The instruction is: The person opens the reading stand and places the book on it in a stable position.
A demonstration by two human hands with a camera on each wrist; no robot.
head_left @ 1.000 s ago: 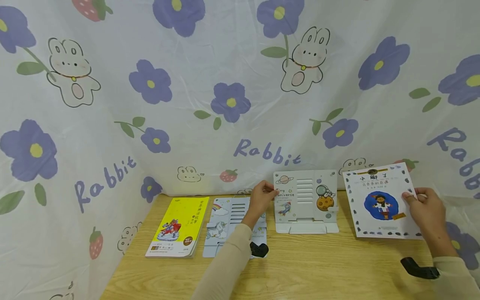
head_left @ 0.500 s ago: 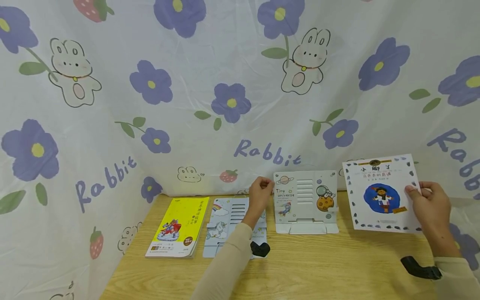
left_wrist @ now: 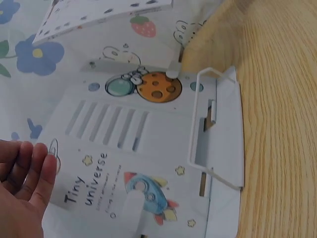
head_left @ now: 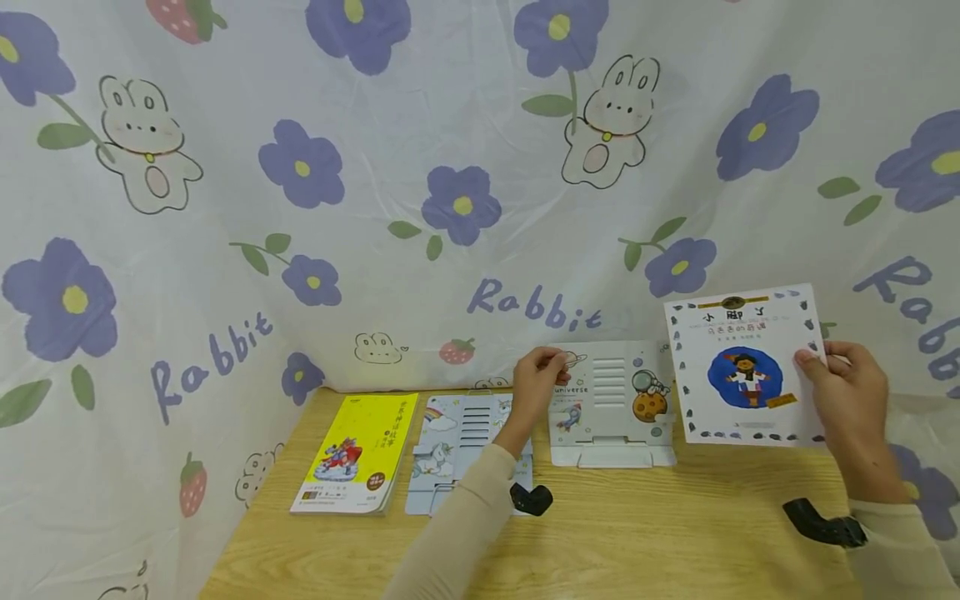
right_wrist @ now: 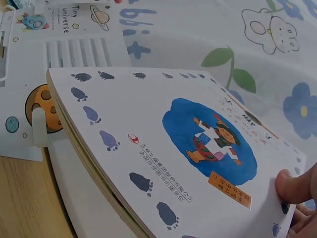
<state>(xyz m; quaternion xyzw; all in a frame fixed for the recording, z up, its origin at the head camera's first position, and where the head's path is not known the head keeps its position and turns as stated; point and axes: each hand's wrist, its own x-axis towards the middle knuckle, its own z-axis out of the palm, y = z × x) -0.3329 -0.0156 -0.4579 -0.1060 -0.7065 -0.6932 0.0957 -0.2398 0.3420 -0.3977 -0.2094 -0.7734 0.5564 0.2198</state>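
Note:
In the head view my right hand grips a white picture book by its right edge, thumb on the cover. The book is held up above the table, its lower left corner close to a white "Tiny universe" book stand. My left hand is at that stand's upper left corner and holds nothing. Seen from the left wrist, the left fingers are gently bent beside the planet drawing. The stand leans upright, and its wire holder shows at the foot.
A pale blue unicorn book stand is left of the white one, partly hidden by my left arm. Farther left lies a yellow book on the wooden table. A patterned curtain hangs right behind.
My right hand has raised the picture book and moved it left toward the white stand. The left hand drew back slightly from that stand's edge, then returned over its upper left corner.

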